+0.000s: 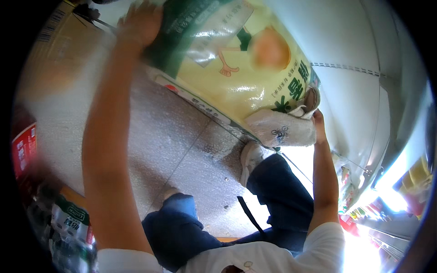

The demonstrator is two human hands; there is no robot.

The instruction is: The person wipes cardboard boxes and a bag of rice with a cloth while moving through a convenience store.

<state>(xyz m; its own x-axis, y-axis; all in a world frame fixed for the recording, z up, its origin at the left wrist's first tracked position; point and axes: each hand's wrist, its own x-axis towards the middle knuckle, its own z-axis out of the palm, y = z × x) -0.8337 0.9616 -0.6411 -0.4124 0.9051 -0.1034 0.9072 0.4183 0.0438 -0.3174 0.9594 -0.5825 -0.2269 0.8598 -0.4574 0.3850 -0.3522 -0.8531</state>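
A large yellow and green printed plastic sack [218, 82] lies across the top middle, a cartoon figure on its face. At its right corner my right hand [318, 119] grips a whitish cloth [286, 128] with a small blue print, which rests against the sack; most of the fingers are hidden behind the cloth. My left hand [141, 22] is at the sack's green left end, blurred, its fingers apart; whether it touches the sack I cannot tell.
A cardboard box [51, 44] stands at the upper left. Packaged goods [70, 218] are at the lower left, near a red package [24, 150]. Along the right runs a large pale, seamed surface [355, 78]. My feet are on the speckled tile floor [184, 146].
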